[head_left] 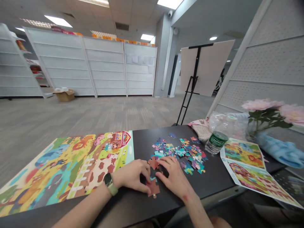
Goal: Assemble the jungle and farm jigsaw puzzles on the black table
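My left hand (136, 174) bends over the dark table with its thumb and fingers closed on a reddish-brown puzzle piece (154, 189) that has a teal mark at its top edge. Just beyond lies a second reddish-brown puzzle piece (153, 162). My right hand (173, 175) has its fingertips at the right edge of that second piece, the thumb tip close below it. The two pieces sit near each other; whether they join is hidden by my fingers. A loose pile of colourful puzzle pieces (187, 152) spreads just past my right hand.
On the left lies a large assembled animal picture puzzle (95, 164), partly under my left forearm. A water bottle (216, 139), a printed picture sheet (256, 174), pink flowers (263, 105) and a blue cloth (282, 148) stand or lie right. An easel board (206, 68) rises behind the table.
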The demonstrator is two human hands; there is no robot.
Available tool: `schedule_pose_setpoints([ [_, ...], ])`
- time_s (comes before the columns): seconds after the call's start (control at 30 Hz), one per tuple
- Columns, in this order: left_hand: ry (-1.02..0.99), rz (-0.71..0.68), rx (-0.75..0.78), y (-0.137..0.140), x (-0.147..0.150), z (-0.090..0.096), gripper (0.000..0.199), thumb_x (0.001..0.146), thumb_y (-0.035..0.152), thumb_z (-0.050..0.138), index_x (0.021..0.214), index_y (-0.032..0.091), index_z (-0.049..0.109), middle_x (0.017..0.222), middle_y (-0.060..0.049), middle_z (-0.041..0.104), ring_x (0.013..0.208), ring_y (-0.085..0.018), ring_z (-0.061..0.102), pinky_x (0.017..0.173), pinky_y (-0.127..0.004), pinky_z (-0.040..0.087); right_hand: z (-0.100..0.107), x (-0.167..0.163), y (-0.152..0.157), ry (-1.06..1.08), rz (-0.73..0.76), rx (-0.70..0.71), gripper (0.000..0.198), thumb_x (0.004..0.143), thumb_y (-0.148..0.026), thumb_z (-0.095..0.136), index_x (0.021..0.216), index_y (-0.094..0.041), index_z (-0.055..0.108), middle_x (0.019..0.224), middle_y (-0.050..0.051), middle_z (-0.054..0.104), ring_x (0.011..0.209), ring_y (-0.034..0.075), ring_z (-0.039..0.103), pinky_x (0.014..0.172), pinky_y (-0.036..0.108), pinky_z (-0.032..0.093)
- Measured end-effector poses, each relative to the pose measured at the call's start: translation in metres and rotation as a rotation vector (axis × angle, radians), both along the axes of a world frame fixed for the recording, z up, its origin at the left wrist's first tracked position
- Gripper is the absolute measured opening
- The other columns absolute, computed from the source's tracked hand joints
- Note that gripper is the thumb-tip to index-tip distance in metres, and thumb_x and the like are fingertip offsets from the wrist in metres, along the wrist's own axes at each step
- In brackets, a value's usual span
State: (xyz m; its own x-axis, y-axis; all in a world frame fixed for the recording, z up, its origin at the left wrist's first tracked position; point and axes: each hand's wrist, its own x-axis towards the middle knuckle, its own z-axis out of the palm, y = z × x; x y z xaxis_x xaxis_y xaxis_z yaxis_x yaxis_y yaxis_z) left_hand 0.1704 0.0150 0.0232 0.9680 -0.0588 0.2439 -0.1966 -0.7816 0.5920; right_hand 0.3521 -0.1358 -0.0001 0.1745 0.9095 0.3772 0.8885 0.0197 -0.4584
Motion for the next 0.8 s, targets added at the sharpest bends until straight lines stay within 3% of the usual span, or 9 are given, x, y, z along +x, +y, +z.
schedule_pose_setpoints([
  [0.17, 0.038, 0.03, 0.014, 0.004, -0.003, 0.0, 0.023, 0.08, 0.05, 0.075, 0.086, 0.029, 0.08, 0.09, -0.003, 0.073, 0.085, -0.02, 0.066, 0.081, -0.03, 0.049, -0.004, -0.006, 0.0, -0.046, -0.034, 0.007, 0.007, 0.086, -0.029, 0.069, 0.091, -0.029, 0.074, 0.12, 0.004, 0.067, 0.117, 0.03, 0.052, 0.099, 0.051, 0.044],
  [0.33, 0.051, 0.1, 0.079, 0.015, -0.008, 0.002, 0.02, 0.076, 0.046, 0.08, 0.083, 0.028, 0.079, 0.093, -0.002, 0.07, 0.086, -0.019, 0.064, 0.078, -0.029, 0.048, -0.008, -0.002, -0.009, -0.004, -0.056, 0.064, 0.015, 0.089, -0.022, 0.061, 0.077, -0.025, 0.068, 0.113, 0.006, 0.068, 0.114, 0.028, 0.055, 0.101, 0.05, 0.044],
  [0.53, 0.034, 0.104, 0.075, 0.018, -0.008, 0.001, 0.024, 0.076, 0.045, 0.08, 0.08, 0.022, 0.074, 0.095, -0.003, 0.067, 0.088, -0.019, 0.063, 0.078, -0.027, 0.047, -0.005, -0.003, -0.014, 0.028, -0.002, 0.027, 0.018, 0.089, -0.022, 0.058, 0.102, -0.027, 0.068, 0.109, 0.007, 0.068, 0.105, 0.028, 0.06, 0.095, 0.048, 0.047],
  [0.8, 0.027, 0.114, 0.104, 0.01, -0.005, -0.002, 0.033, 0.079, 0.05, 0.077, 0.089, 0.02, 0.068, 0.096, -0.004, 0.064, 0.092, -0.02, 0.06, 0.078, -0.027, 0.045, 0.003, -0.009, -0.017, 0.01, 0.05, -0.026, 0.018, 0.092, -0.018, 0.056, 0.102, -0.026, 0.07, 0.106, 0.006, 0.066, 0.102, 0.024, 0.058, 0.095, 0.046, 0.045],
])
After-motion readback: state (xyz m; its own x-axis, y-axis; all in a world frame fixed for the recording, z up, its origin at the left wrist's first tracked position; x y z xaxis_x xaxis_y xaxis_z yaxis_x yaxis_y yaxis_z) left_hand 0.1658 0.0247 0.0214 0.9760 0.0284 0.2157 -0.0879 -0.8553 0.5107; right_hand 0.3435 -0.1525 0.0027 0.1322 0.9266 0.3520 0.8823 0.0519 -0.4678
